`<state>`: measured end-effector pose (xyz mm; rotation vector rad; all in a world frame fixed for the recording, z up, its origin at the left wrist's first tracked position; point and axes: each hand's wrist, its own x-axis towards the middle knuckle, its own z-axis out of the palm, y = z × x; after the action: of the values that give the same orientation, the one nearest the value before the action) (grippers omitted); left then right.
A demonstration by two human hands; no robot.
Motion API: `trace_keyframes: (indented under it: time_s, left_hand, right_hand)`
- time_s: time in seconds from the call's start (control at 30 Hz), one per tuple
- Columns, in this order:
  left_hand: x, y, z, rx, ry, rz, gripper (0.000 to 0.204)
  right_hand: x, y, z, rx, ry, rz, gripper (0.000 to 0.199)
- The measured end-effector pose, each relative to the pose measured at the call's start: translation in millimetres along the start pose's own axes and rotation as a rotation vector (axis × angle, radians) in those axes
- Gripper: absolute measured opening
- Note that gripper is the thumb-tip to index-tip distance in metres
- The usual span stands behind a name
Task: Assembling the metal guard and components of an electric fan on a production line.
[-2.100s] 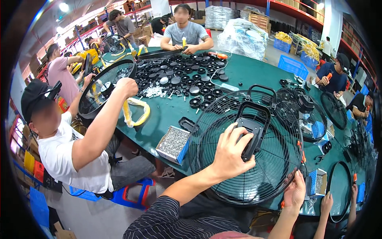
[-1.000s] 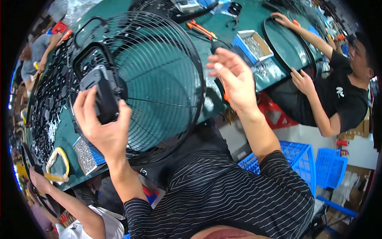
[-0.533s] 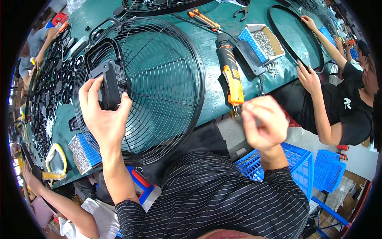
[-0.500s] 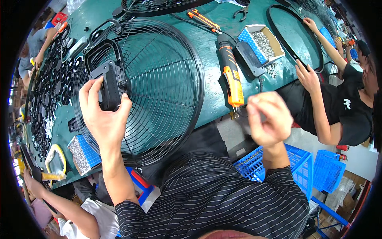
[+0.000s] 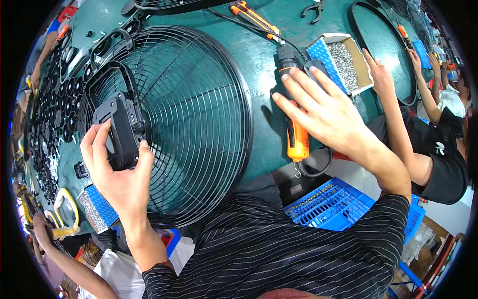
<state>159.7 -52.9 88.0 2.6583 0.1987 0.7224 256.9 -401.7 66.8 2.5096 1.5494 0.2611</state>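
Note:
My left hand (image 5: pixel 119 184) grips a black plastic housing (image 5: pixel 118 132) between thumb and fingers. This housing, with a loop-shaped handle (image 5: pixel 133 82) above it, sits at the left part of a round black wire fan guard (image 5: pixel 199 119) lying on the table. Over an orange-and-black electric screwdriver (image 5: pixel 298 142), my right hand (image 5: pixel 331 114) stretches out with its fingers apart. The hand hides the tool's middle; I cannot tell whether it touches it. The screwdriver's chuck points away from me, and a hook hangs at its near end.
Screws fill a blue-sided box (image 5: pixel 323 54) at the right and another box (image 5: pixel 105 205) at the near left. An orange utility knife (image 5: pixel 256 21) and pliers (image 5: pixel 314 12) lie farther back. Small black parts (image 5: pixel 57 104) cover the left. A co-worker's hand (image 5: pixel 381 77) is near a black hoop (image 5: pixel 352 22).
My right hand has moved from near the table edge to above the screwdriver, its curled fingers now spread. My left hand stays on the housing. The whole view has shifted somewhat.

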Motion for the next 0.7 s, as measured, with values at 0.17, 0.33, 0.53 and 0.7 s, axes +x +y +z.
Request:
trace_keyframes:
  time_s: [0.17, 0.33, 0.53, 0.7]
  left_hand:
    - [3.4, -0.7, 10.5, 0.018, -0.04, 0.032, 0.057]
    - [3.3, -7.0, 8.8, 0.025, -0.066, 0.036, 0.062]
    - [0.9, -7.5, 9.7, 0.025, -0.065, 0.029, 0.063]
    - [-3.0, -7.1, 7.6, 0.039, -0.076, 0.018, 0.064]
  right_hand:
    - [17.8, 2.4, 13.5, 0.067, -0.056, -0.052, 0.04]
    - [9.9, 9.0, 13.4, 0.147, -0.016, -0.097, 0.028]
    - [-22.2, 15.2, 2.2, 0.735, 0.409, 0.065, 0.027]
    - [-34.8, -9.2, -1.7, 1.254, 0.998, 0.424, 0.078]
